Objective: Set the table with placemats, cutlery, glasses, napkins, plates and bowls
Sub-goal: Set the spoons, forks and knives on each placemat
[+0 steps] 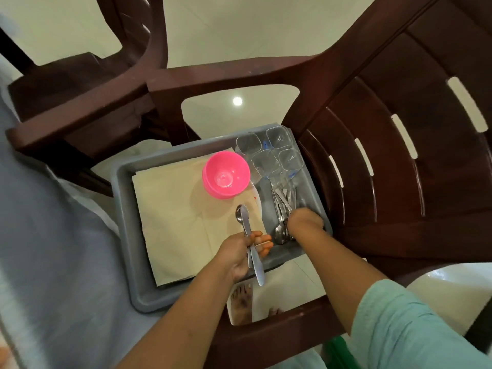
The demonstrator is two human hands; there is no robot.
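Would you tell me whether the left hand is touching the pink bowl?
Apart. The head view shows the left hand gripping cutlery, with beige cloth visible between it and the pink bowl.

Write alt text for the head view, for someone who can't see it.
Left hand holds steel cutlery over a grey plastic tray while the right hand reaches into loose spoons. The tray also carries cream napkins, a pink plastic bowl and four clear glasses.

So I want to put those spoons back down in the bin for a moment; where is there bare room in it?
The open patch is the cream napkin stack, between the bin's left wall and the pink bowl. The right side is crowded: four glasses at the far corner, loose cutlery below them, and the right hand reaching in. The left hand holds the spoons.
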